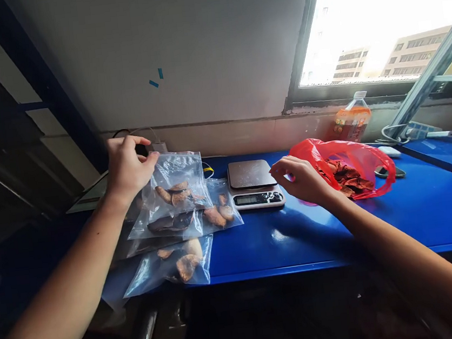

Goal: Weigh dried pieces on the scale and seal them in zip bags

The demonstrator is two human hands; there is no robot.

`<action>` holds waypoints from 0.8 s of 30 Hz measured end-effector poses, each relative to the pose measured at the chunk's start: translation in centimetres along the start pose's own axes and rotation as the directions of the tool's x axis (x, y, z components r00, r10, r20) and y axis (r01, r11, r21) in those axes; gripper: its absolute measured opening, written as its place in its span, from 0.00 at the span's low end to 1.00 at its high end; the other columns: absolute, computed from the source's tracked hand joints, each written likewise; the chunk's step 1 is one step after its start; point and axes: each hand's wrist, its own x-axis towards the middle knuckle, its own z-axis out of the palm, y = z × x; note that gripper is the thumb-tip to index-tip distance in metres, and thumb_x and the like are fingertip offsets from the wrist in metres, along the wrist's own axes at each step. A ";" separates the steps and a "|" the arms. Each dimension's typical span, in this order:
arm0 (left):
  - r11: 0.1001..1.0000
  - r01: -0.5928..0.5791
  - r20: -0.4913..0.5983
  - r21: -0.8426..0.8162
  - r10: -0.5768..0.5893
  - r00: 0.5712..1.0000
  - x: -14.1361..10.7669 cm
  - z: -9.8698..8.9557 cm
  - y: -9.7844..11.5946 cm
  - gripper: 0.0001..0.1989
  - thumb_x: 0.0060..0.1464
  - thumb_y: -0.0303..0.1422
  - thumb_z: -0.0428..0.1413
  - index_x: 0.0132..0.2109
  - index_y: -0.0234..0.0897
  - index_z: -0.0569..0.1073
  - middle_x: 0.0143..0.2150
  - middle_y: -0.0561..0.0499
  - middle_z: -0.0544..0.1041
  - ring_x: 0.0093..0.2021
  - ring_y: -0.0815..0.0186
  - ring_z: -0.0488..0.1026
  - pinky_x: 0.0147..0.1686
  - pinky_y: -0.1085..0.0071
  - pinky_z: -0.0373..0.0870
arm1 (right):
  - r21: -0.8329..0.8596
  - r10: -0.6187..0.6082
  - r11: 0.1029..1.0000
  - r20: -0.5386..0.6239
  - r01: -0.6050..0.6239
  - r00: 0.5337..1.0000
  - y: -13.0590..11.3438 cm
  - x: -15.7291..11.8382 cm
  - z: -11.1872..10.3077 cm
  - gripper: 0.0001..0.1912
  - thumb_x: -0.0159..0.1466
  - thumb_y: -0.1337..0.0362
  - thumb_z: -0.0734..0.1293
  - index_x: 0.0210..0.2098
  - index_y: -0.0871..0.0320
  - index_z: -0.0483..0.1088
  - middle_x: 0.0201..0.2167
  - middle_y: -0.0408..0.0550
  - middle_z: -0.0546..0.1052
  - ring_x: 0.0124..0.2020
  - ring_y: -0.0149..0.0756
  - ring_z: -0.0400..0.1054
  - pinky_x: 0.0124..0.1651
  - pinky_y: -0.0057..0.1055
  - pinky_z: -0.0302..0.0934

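With left hand at upper corner of top clear bag, thumb and fingertip slightly parted; cannot tell whether gripping. Stacked on other bags, left of scale. With right hand pinched together, holding nothing visible. Handle by edge; keep brown pieces flat.

This looks like a small workroom: a glossy blue counter carries a white digital scale with a flat silver plate beside clear plastic bags of brown dried pieces. Through a dark-framed window, beige multi-storey buildings show.
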 end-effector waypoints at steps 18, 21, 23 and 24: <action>0.871 -0.440 0.806 0.217 0.095 0.585 -7.2 3.7 4.8 0.25 0.67 0.46 0.39 0.64 0.47 0.65 0.67 0.49 0.61 0.69 0.51 0.52 0.64 0.50 0.51 | -0.103 -0.155 0.973 0.359 0.205 0.920 -2.3 -1.3 2.1 0.16 0.67 0.68 0.61 0.52 0.57 0.71 0.45 0.52 0.78 0.46 0.42 0.72 0.49 0.40 0.58; 0.884 -0.415 0.817 0.217 0.069 0.573 -7.6 3.8 5.6 0.25 0.67 0.46 0.39 0.65 0.47 0.63 0.68 0.50 0.59 0.69 0.51 0.50 0.64 0.47 0.51 | -0.060 -0.136 0.985 0.334 0.165 0.933 -1.6 -1.3 2.0 0.14 0.67 0.68 0.61 0.51 0.57 0.71 0.46 0.52 0.77 0.47 0.41 0.71 0.49 0.40 0.62; 0.896 -0.397 0.819 0.196 0.073 0.569 -7.4 3.6 6.1 0.24 0.66 0.46 0.41 0.65 0.48 0.63 0.69 0.50 0.58 0.69 0.50 0.51 0.64 0.46 0.51 | -0.004 -0.169 0.984 0.271 0.177 0.947 -1.7 -1.3 0.8 0.13 0.67 0.68 0.62 0.49 0.56 0.72 0.43 0.51 0.78 0.47 0.40 0.71 0.49 0.39 0.64; 0.905 -0.384 0.816 0.181 0.080 0.573 -7.1 3.4 6.3 0.24 0.66 0.46 0.42 0.65 0.49 0.63 0.69 0.51 0.58 0.69 0.50 0.51 0.64 0.45 0.51 | 0.008 -0.195 0.980 0.208 0.197 0.959 -2.0 -1.3 -0.2 0.12 0.66 0.68 0.63 0.49 0.55 0.72 0.42 0.50 0.78 0.47 0.40 0.71 0.49 0.40 0.64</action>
